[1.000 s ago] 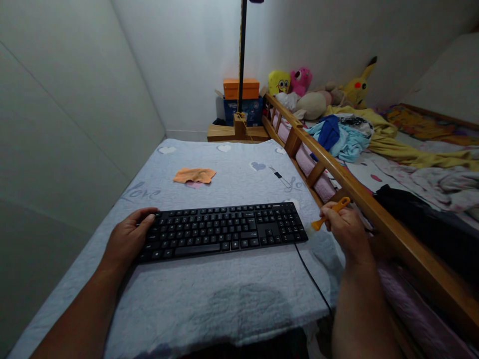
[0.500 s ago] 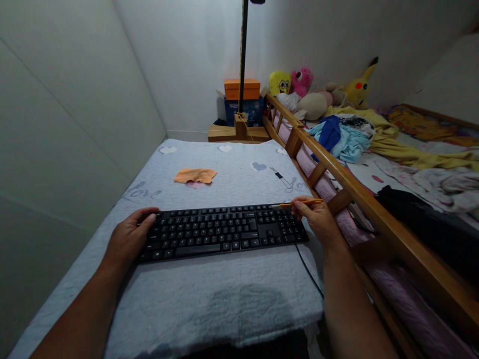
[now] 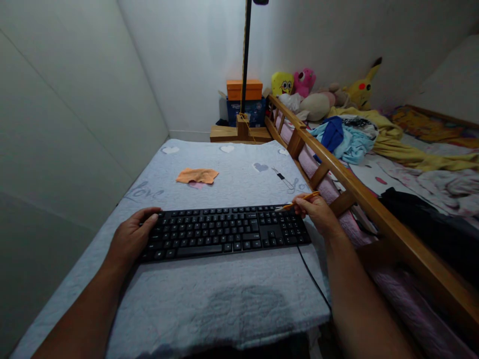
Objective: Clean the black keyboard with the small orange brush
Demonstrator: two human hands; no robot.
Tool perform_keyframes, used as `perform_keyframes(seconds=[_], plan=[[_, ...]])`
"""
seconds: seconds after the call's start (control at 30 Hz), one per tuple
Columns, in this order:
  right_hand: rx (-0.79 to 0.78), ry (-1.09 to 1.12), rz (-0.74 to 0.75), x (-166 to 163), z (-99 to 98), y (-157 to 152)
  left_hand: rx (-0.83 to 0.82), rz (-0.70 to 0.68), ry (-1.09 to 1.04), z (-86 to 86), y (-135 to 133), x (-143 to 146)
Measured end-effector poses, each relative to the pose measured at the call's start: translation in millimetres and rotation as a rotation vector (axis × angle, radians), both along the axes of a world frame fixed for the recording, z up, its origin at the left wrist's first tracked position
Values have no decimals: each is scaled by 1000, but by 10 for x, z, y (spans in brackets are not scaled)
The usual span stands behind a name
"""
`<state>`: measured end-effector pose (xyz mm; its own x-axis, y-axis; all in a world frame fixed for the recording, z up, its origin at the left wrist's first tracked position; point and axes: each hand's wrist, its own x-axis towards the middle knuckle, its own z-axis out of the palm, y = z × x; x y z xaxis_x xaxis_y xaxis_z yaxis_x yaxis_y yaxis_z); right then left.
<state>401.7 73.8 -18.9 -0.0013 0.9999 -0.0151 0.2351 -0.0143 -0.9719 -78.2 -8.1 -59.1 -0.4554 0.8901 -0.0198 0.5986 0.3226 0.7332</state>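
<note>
A black keyboard (image 3: 209,232) lies lengthwise on the pale quilted cover. Around its left end my left hand (image 3: 130,234) is closed, thumb on top near the upper corner. My right hand (image 3: 312,209) pinches a slim brush (image 3: 287,207) with an orange handle over the keyboard's upper right part. The brush's pale tip points left, at the keys above the arrow cluster; whether it touches them I cannot tell. From the front edge on the right, a black cable (image 3: 312,279) trails towards me.
Beyond the keyboard lie a crumpled orange cloth (image 3: 197,176) and a thin wire tool with a black middle (image 3: 280,176). A wooden rail (image 3: 337,167) runs along the right, with clothes and plush toys behind it. At the back stand an orange box (image 3: 244,89) and a dark pole (image 3: 246,60).
The brush has tilted, its handle end now higher and its tip slightly lower and to the right. My left hand keeps its hold on the keyboard. The whole view has shifted slightly.
</note>
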Motion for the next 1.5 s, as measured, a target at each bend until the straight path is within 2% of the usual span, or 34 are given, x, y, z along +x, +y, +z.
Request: perform_keyframes(seconds=[0.1,0.23,0.33,0.5,0.6,0.83,1.17,1.3,1.4,1.5], plan=[[23,-78,-13,87,6,14,1,3,-4,-18,-2,-7],[53,-195,-128,203,52,16,13,5,-4,-17,-3,0],[94,-203,-168,198,94,5,12,5,-1,-15,4,1],[79,-73,-61,-43,110,1,12,8,5,-28,13,0],[50,-76,-2,-158,79,12,23,8,0,-28,12,5],[116,-400,-30,36,65,74,9,11,-8,23,3,38],[221,-698,-161,202,309,74,19,9,-15,11,7,29],[275,-620,-137,112,300,29,30,1,-20,-27,11,5],[216,-462,-10,-9,210,-1,33,-2,-7,-36,0,2],[180,-422,26,-84,121,-5,33,3,-11,-29,-6,11]])
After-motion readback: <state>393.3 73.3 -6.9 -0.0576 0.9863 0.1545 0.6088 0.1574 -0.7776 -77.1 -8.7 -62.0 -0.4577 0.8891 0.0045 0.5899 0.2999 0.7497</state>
